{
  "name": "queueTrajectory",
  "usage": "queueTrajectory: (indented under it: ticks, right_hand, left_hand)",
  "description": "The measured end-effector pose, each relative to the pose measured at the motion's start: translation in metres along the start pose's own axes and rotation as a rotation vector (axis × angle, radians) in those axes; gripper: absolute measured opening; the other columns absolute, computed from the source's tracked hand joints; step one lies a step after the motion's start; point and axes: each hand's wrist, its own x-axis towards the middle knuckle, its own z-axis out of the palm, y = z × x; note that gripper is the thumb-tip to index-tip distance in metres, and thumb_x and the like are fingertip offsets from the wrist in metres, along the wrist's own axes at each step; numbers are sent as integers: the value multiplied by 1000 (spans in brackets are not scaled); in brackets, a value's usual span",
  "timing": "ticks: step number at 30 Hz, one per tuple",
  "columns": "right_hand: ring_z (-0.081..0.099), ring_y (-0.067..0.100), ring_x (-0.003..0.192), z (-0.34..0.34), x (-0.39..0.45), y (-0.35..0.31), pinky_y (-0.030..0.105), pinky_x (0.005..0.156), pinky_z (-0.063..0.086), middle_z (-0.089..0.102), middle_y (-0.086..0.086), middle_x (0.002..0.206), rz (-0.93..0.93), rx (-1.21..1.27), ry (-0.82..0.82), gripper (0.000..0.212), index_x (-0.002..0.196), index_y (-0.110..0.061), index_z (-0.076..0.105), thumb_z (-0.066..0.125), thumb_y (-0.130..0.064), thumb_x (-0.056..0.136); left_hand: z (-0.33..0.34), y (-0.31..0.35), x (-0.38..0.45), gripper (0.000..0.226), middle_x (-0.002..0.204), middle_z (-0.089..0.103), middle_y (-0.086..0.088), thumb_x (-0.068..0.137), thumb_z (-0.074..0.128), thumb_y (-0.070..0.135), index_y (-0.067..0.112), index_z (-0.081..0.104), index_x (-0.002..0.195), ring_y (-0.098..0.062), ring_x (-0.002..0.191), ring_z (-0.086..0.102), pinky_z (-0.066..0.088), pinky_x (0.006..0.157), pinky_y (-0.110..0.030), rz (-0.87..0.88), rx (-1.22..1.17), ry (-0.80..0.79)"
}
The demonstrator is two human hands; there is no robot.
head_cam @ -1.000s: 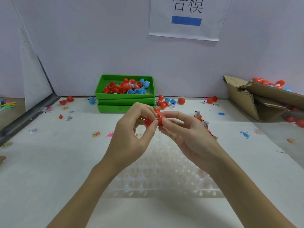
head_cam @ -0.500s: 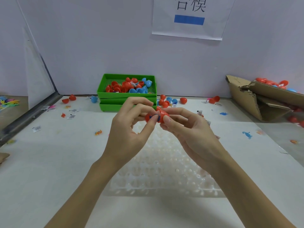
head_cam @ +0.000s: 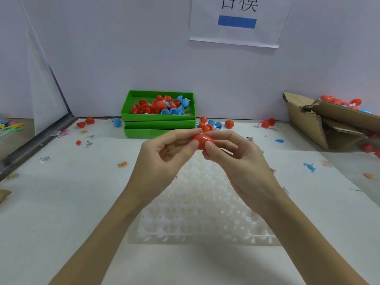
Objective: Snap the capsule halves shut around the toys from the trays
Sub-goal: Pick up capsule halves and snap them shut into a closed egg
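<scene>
Both hands [head_cam: 202, 155] pinching red capsule [head_cam: 202, 141], green trays [head_cam: 158, 125] behind, cardboard box [head_cam: 320, 122] right

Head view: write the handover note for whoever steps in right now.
Left hand and right hand: both pinch one red capsule above the white mould tray; it looks closed, with no gap showing.
Supplies: loose halves in the top green tray, more capsules on the table behind the hands, small toys scattered about.
Finished capsules seem to go in the cardboard box.
Left: set this one down, then fill and snap the rest.
</scene>
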Motion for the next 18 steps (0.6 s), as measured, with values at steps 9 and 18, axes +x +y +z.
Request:
queueTrajectory:
  ticks: [9, 18]
  right_hand:
    - [74, 19, 100, 1, -1, -2, 30, 87, 61, 78, 0, 105, -109, -139, 14, 27, 118, -15, 73, 73, -24, 93]
    - [72, 4, 106, 17, -6, 11, 20, 89, 58, 75, -13, 114, -324, -392, 69, 29, 129, -20, 69, 65, -16, 101]
  left_hand:
    - [0, -9, -1, 41, 117, 77, 3, 86, 81, 13, 12, 73, 126, -20, 109, 74, 59, 96, -27, 120, 132, 33]
    - [11, -10, -6, 39, 114, 73, -2, 88, 82, 11, 8, 73, 125, -15, 104, 71, 59, 93, -33, 311, 465, 141]
